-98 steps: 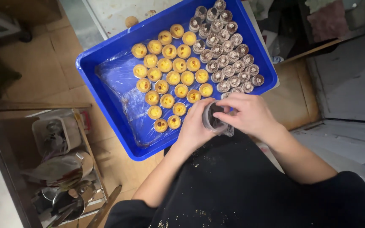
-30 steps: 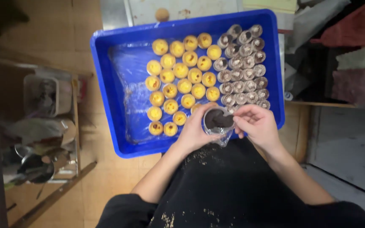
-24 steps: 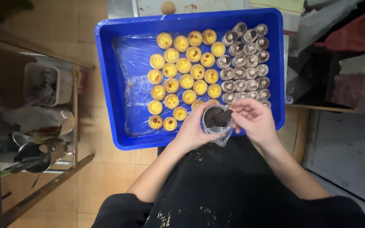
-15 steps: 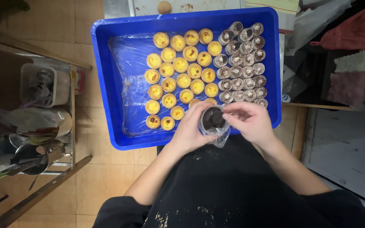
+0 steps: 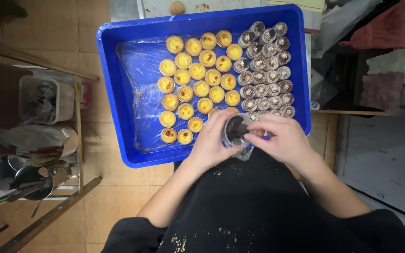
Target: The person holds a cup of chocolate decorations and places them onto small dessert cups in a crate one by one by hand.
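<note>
The left hand [image 5: 210, 143] wraps around a small round cup of dark filling [image 5: 235, 130], held over the near rim of the blue plastic crate [image 5: 118, 93]. The right hand [image 5: 280, 138] pinches at the cup's edge with its fingertips. Rows of yellow tartlets [image 5: 195, 86] and dark dusted tartlets [image 5: 268, 68] fill the film-lined crate just beyond. A metal rack of utensils [image 5: 38, 140] stands well left.

glossy blue plastic tray [image 5: 118, 93] lined with shiny crinkled film [image 5: 141, 70]; matt black cloth apron [image 5: 258, 201].
</note>
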